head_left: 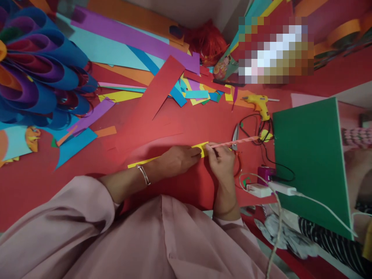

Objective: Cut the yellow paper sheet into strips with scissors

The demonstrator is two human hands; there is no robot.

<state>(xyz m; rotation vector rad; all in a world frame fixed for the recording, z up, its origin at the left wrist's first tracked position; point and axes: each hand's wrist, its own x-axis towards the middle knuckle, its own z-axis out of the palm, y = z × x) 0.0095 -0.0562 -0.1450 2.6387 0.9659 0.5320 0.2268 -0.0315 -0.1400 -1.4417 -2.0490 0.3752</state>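
Observation:
A long yellow paper strip lies on the red paper sheet in front of me. My left hand, with a silver bangle at the wrist, presses down on the strip with its fingers together near the strip's right end. My right hand is closed in a pinch on a thin pink pencil whose tip meets the yellow strip's end. The pencil slants up to the right.
Scissors lie just beyond my right hand. A yellow glue gun with black cable sits farther back. A green board stands at the right, with chargers and white cords beside it. Coloured paper strips and a rolled-paper ornament fill the left.

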